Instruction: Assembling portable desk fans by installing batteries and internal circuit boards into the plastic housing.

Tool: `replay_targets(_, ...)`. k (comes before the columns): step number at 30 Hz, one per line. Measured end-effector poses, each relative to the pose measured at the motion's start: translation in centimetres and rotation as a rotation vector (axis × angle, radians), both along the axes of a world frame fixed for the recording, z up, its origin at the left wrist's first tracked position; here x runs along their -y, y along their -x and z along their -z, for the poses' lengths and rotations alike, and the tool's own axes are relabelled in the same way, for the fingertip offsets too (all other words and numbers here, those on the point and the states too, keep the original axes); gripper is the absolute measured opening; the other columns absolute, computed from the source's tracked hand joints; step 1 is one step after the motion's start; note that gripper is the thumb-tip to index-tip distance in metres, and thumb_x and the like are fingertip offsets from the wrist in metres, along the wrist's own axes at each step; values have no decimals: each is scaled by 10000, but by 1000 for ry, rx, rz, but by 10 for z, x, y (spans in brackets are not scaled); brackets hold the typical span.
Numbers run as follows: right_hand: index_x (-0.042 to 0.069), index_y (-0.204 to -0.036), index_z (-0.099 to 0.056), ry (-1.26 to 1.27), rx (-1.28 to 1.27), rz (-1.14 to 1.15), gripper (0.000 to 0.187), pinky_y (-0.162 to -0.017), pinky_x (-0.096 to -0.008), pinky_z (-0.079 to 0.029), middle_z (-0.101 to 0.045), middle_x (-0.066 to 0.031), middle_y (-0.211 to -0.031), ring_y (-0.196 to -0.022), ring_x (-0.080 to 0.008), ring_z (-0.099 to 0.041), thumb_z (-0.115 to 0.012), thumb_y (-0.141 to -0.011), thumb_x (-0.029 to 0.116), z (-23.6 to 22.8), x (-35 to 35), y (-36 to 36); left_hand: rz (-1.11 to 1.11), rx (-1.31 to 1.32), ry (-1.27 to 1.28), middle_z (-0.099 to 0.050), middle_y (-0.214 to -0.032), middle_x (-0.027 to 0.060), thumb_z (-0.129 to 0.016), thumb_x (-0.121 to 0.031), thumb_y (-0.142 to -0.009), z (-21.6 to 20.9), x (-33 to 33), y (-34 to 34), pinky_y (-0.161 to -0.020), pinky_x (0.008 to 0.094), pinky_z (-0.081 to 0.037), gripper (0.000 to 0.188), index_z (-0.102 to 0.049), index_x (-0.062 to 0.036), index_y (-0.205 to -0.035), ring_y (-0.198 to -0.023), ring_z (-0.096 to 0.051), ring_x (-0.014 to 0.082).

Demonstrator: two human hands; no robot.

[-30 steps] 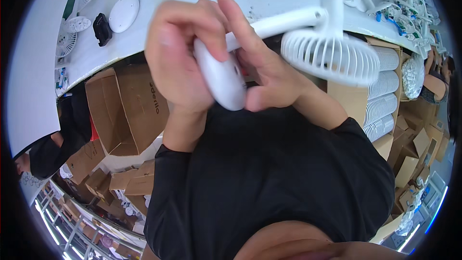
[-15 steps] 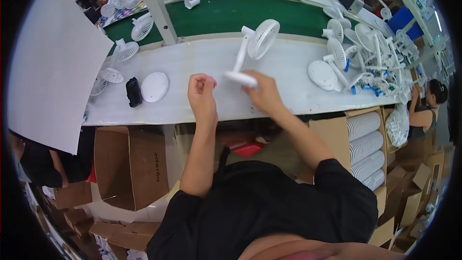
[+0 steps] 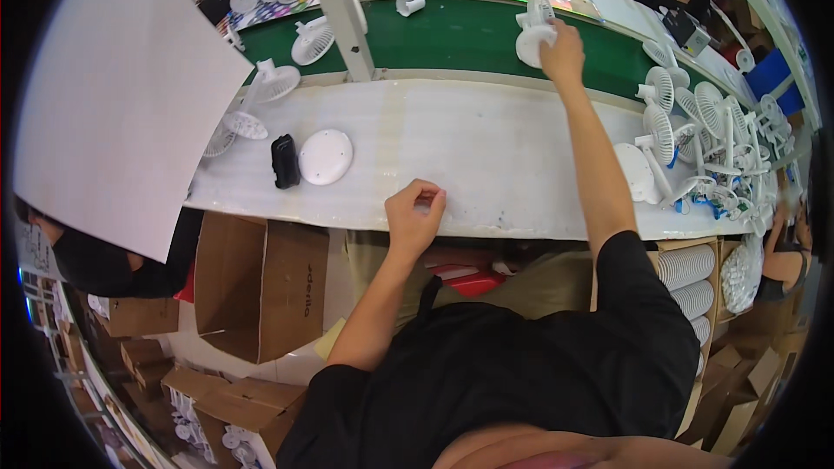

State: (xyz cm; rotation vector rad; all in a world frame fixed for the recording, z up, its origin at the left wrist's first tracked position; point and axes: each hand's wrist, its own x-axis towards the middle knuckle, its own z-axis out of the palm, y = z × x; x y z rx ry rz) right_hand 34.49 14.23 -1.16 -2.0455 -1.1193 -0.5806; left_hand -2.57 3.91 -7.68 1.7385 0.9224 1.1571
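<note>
White plastic fan [image 3: 533, 35], at one o'clock from the left hand [image 3: 413, 222], over the green strip [image 3: 452, 43] — likely light, stiff, slippery; best held by its base [image 3: 529, 50]. The right hand [image 3: 563, 54] touches it, clamped or loose I can't tell — the left's fingers curl together.

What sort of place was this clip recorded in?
Probably a factory workshop where small fans are assembled: a green strip, likely a conveyor belt, runs along the far side of the white workbench, white fans are heaped at its right, and white ribbed discs are stacked in rows below.
</note>
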Motion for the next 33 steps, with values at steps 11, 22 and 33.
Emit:
replay_targets(11,87,-898,-699,214,-604,-602,183,-678,-381,-495,-698,-88,-804,-734,-294,-622,-530,-829,108,60,6,113,32,5,360,-687,-725,65,-668,-21,-807,-38,-32,-16,-652,219,-500,38,-657,11,-790,-637,-609,120)
replay_targets(22,86,-878,-699,296,-576,-712,180,-672,-393,-494,-702,-107,-820,-730,-322,-614,-527,-832,112,52,4,112,-798,-344,-31,-683,-1033,168,-589,-141,-839,-10,-369,-122,-833,417,-510,374,-564,-4,-1185,-909,-656,346)
replay_targets(33,71,-858,-699,109,-714,-772,181,-600,-333,-440,-613,-59,-681,-618,-228,-520,-522,-823,68,53,-2,112,-537,-317,-157,-695,-963,172,-584,-102,-857,-28,-320,-93,-781,389,-528,338,-603,2,-1178,-832,-664,321)
